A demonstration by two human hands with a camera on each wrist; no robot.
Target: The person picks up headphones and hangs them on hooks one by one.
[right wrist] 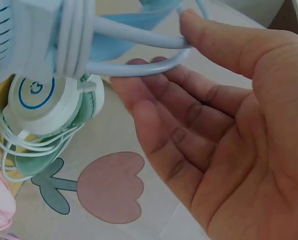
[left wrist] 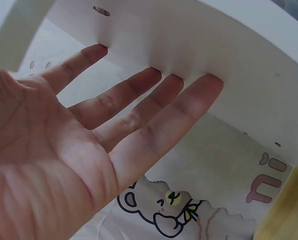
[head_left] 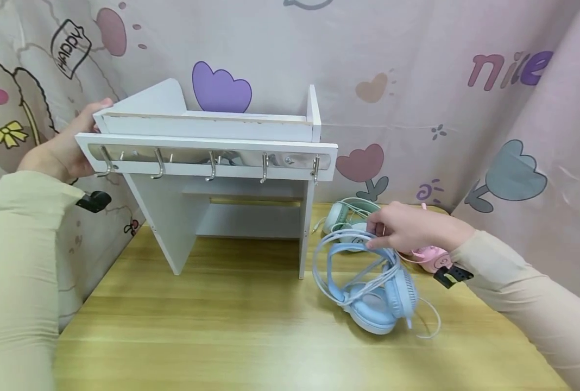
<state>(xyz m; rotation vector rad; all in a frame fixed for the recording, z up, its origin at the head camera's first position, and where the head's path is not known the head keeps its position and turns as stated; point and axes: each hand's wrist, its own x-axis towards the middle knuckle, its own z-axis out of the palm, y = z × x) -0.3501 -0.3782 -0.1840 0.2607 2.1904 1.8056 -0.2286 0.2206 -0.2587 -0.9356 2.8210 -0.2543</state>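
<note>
Light blue headphones (head_left: pixel 401 293) with a wrapped cable hang from my right hand (head_left: pixel 409 225), low over the wooden table. My thumb and fingers pinch their thin headband frame (right wrist: pixel 139 32) in the right wrist view. On the left, my left hand (head_left: pixel 67 146) is at the side of a white shelf stand (head_left: pixel 212 128). The left wrist view shows several straight fingers (left wrist: pixel 144 140) with their tips against its side panel (left wrist: pixel 188 50); the thumb is largely hidden there. A metal strip with several hooks (head_left: pixel 212 165) runs across the stand's front, bare of headphones.
Behind the blue pair lie green headphones (head_left: pixel 334 217) with a coiled cable, near the stand's right leg. Pink headphones (head_left: pixel 434 259) lie farther right, partly behind my right wrist. A printed curtain (head_left: pixel 417 125) hangs behind the wooden table (head_left: pixel 221 326).
</note>
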